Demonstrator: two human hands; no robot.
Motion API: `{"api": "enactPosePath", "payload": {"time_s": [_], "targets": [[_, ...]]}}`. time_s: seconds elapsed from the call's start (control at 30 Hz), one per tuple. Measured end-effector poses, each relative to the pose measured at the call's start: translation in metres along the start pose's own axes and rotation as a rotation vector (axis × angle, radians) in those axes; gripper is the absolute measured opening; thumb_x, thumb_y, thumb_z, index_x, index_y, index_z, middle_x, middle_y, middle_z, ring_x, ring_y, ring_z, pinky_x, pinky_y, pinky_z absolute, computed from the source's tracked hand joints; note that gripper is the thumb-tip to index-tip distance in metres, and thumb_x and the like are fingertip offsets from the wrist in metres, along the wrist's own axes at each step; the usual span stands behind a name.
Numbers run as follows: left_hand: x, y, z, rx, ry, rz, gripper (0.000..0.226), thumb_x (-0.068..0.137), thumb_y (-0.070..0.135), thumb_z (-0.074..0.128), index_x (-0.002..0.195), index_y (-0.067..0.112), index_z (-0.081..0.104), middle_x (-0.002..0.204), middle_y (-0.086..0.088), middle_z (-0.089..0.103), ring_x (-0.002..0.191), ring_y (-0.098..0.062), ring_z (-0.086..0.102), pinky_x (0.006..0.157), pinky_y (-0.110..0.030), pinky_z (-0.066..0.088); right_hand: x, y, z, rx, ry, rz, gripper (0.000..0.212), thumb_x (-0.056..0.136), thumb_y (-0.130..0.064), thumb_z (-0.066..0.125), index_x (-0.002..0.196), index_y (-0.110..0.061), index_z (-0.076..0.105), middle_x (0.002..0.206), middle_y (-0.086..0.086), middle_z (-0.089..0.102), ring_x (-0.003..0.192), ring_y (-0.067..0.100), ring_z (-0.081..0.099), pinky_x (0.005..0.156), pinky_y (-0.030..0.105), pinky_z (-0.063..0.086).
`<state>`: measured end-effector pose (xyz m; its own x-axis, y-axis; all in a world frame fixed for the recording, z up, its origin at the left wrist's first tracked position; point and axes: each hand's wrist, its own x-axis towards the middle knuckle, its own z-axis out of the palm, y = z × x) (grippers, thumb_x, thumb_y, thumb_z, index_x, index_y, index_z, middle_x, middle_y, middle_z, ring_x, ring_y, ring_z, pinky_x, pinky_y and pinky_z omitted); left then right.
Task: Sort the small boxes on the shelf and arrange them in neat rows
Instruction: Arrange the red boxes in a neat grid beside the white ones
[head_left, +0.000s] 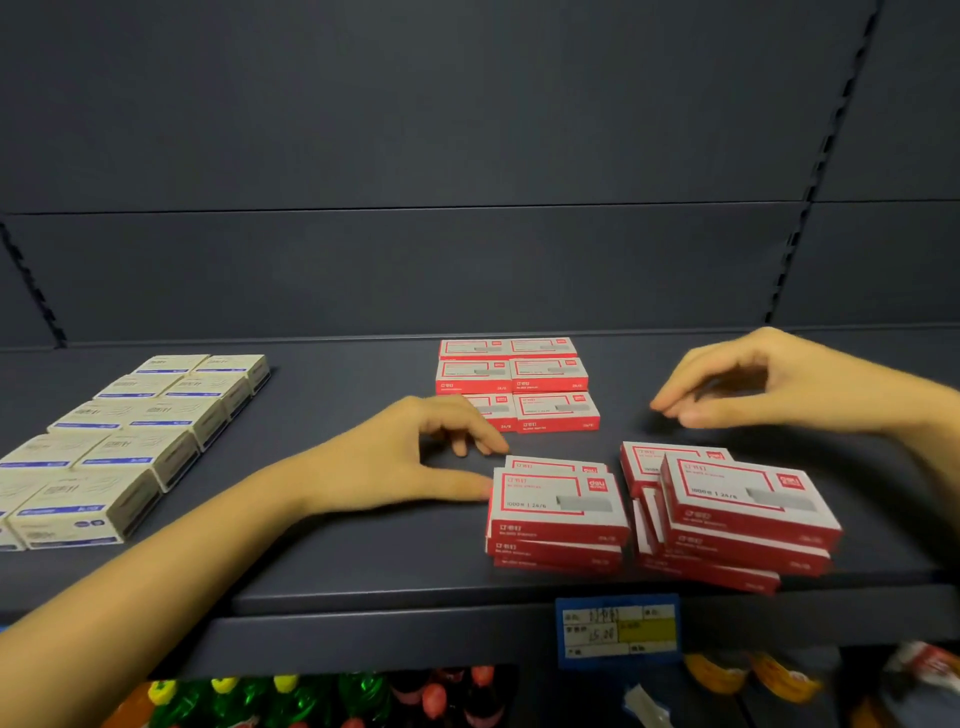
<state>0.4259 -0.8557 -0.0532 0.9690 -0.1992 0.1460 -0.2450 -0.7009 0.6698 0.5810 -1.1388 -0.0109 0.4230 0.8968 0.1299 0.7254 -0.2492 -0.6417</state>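
— What did the head view show?

— A dark grey metal shelf (363, 561) carried two kinds of small boxes. At the far left, cream cardboard boxes with blue stripes (130, 431) sat in two tidy rows running front to back. Near the middle, close to the back panel (467, 270), a flat grid of red-and-white cardboard boxes (519, 384) lay two across and three deep, with their edges touching.

— And nearer the front?

— Two piles of the same red-and-white boxes. The left pile (556, 514) was fairly square. The right pile (743, 509), just beside it, was skewed, with its boxes fanned out and some leaning on edge.

— Where were the hands?

— The left hand (410, 457) reached in from the lower left. Its thumb lay against the left side of the left pile's top box. Its fingers (457, 436) curled loosely over the shelf behind that pile, spread away from the thumb and gripping nothing. The right hand (769, 384) hovered above the shelf behind the right pile, clear of the boxes. Its fingers (691, 410) were bent with the tips drawn close together, and they held nothing.

— Anything else?

— A blue-framed price label with a yellow patch (618, 629) hung on the shelf's front edge, and blurred colourful goods (311, 696) showed below.
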Motion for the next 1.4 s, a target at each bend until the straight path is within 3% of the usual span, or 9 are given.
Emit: {"api": "enactPosePath", "payload": {"time_s": [0.2, 0.33, 0.53, 0.83, 1.03, 1.2, 1.4], "targets": [[0.003, -0.001, -0.002, -0.022, -0.062, 0.002, 0.043, 0.068, 0.047, 0.067, 0.107, 0.03, 0.065, 0.107, 0.01, 0.063, 0.098, -0.014, 0.056, 0.091, -0.03, 0.047, -0.026, 0.003, -0.01, 0.013, -0.123, 0.022, 0.045, 0.061, -0.063, 0.072, 0.099, -0.038, 0.071, 0.1, -0.013, 0.069, 0.097, 0.008, 0.066, 0.086, 0.019, 0.052], [0.004, -0.002, -0.002, -0.018, -0.09, 0.016, 0.044, 0.069, 0.047, 0.066, 0.11, 0.032, 0.064, 0.109, 0.013, 0.063, 0.101, -0.012, 0.056, 0.092, -0.029, 0.046, -0.029, 0.003, -0.007, 0.017, -0.184, 0.041, 0.044, 0.063, -0.057, 0.074, 0.102, -0.038, 0.07, 0.105, -0.015, 0.068, 0.101, 0.009, 0.065, 0.089, 0.02, 0.051], [0.005, 0.0, 0.001, -0.005, -0.094, 0.056, 0.045, 0.071, 0.058, 0.062, 0.112, 0.038, 0.061, 0.112, 0.016, 0.062, 0.105, -0.014, 0.055, 0.092, -0.026, 0.046, -0.028, 0.005, -0.004, 0.02, -0.166, 0.029, 0.042, 0.064, -0.054, 0.075, 0.102, -0.037, 0.07, 0.104, -0.014, 0.068, 0.098, 0.01, 0.067, 0.087, 0.022, 0.053], [0.006, 0.0, 0.001, 0.023, -0.102, 0.099, 0.038, 0.076, 0.039, 0.064, 0.114, 0.034, 0.06, 0.115, 0.019, 0.06, 0.104, -0.009, 0.055, 0.09, -0.019, 0.045, -0.027, 0.011, -0.003, -0.007, -0.116, 0.019, 0.042, 0.062, -0.055, 0.075, 0.1, -0.041, 0.068, 0.105, -0.016, 0.068, 0.099, 0.008, 0.065, 0.087, 0.018, 0.051], [0.008, -0.004, 0.004, 0.045, -0.082, 0.099, 0.04, 0.075, 0.041, 0.067, 0.113, 0.031, 0.06, 0.114, 0.015, 0.06, 0.098, -0.013, 0.054, 0.089, -0.022, 0.046, -0.024, 0.01, 0.001, 0.025, -0.112, 0.034, 0.042, 0.06, -0.051, 0.077, 0.1, -0.042, 0.067, 0.101, -0.016, 0.071, 0.096, 0.006, 0.067, 0.087, 0.013, 0.05], [0.007, -0.005, 0.006, 0.081, -0.075, 0.101, 0.038, 0.078, 0.042, 0.062, 0.113, 0.03, 0.059, 0.113, 0.015, 0.06, 0.099, -0.015, 0.053, 0.088, -0.027, 0.044, -0.024, 0.01, 0.002, 0.037, -0.095, 0.031, 0.036, 0.064, -0.036, 0.078, 0.099, -0.038, 0.07, 0.1, -0.013, 0.071, 0.094, 0.008, 0.068, 0.083, 0.015, 0.052], [0.003, -0.008, 0.004, 0.089, 0.008, 0.114, 0.034, 0.08, 0.043, 0.059, 0.111, 0.028, 0.057, 0.11, 0.011, 0.059, 0.094, -0.016, 0.05, 0.083, -0.026, 0.044, -0.017, 0.013, 0.004, 0.105, -0.059, 0.041, 0.041, 0.061, -0.054, 0.074, 0.099, -0.039, 0.069, 0.102, -0.01, 0.071, 0.092, 0.011, 0.069, 0.08, 0.02, 0.055]]}}
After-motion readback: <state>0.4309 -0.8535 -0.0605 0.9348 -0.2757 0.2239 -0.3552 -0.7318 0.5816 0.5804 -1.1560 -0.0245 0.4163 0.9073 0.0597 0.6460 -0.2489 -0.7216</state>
